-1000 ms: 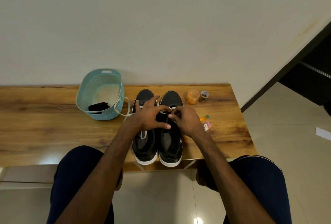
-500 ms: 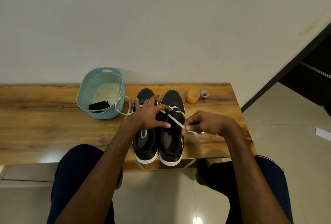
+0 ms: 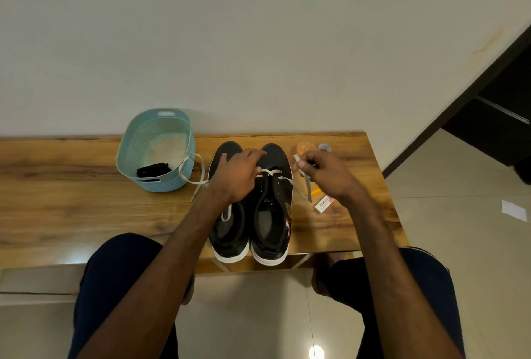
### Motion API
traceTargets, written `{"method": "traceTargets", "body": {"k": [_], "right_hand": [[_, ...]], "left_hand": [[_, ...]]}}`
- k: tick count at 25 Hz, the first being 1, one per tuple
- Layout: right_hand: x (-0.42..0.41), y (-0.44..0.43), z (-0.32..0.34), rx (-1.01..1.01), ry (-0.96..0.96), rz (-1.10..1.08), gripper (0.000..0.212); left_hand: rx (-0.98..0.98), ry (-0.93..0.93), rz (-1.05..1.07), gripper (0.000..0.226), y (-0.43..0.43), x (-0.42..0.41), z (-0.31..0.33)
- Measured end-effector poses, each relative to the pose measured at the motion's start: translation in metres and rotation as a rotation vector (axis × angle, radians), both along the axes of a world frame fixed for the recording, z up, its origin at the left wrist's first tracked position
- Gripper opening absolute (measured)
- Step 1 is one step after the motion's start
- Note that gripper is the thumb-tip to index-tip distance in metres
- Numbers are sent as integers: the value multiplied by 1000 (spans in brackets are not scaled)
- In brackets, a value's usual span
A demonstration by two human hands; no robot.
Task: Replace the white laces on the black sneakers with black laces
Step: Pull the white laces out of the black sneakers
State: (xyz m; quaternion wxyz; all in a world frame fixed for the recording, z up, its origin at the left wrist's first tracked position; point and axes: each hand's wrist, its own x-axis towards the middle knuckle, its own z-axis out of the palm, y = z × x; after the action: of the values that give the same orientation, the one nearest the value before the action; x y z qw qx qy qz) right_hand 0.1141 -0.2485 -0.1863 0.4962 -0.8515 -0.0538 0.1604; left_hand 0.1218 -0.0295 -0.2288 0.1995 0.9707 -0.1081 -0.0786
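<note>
Eight entries, left to right, on one table (image 3: pixel 71 200).

1. Basket (image 3: pixel 129 157): teal, by the back edge. It holds the black laces (image 3: pixel 154 169), bundled and untouched.
2. Loose lace (image 3: pixel 198 170): white, looped against the basket's wall and trailing to the left sneaker (image 3: pixel 230 232). A short loop lies in that shoe's mouth. Cannot tell whether it is still threaded.
3. Left hand (image 3: pixel 235 177): laid over the fore parts of the left sneaker and the right sneaker (image 3: pixel 271 223). Fingers are fairly straight and spread toward the back edge, pressing both down.
4. White lace (image 3: pixel 273 172): crosses only the right sneaker's eyelets nearest the toe; the lower eyelets show bare. One end runs under the left hand, where contact is hidden. The other end runs right, to entry 5.
5. Right hand (image 3: pixel 324 175): fingertips (image 3: pixel 306 162) are pinched together on the white lace, just right of the toe. The free tail hangs below the hand to the table.
6. Change: half a second ago this hand pulled the lace sideways at mid-shoe. It has since moved toward the back edge, drawing more lace clear. Judgement: unlacing of the right sneaker is nearly done, and the black laces are not yet started.
7. Jar (image 3: pixel 303 147) and tin (image 3: pixel 324 147): at the back edge, beyond the right hand.
8. Packet (image 3: pixel 323 204): right of the right sneaker.
</note>
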Motion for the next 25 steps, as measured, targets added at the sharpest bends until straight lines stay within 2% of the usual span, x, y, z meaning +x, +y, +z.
{"method": "traceTargets", "body": {"k": [4,8,12,14,17,19,22,25], "right_hand": [[5,11,-16,-100,-153,-30,20],[10,9,-20,-169,-266,-101,21],[8,7,-26,-486,-179,-109,39],[1,14,-27,-570,-176,-134,45],[-11,31,-31,-572,-229,-39,40],[-16,39,-36,-532,-175,46,40],[-18,42,-45,-541,-86,113,51],[-16,42,-49,-439,-32,126,55]], "left_hand": [[152,1,-53,48,-14,3,-11],[169,-2,-45,42,-18,4,-22],[159,-41,-25,38,-20,3,-24],[154,-79,-5,31,-22,3,-24],[165,-122,29,21,-26,2,-22],[190,-149,22,23,-29,1,-23],[218,-166,-11,21,-31,-1,-22],[126,-146,6,13,-32,-1,-22]]}}
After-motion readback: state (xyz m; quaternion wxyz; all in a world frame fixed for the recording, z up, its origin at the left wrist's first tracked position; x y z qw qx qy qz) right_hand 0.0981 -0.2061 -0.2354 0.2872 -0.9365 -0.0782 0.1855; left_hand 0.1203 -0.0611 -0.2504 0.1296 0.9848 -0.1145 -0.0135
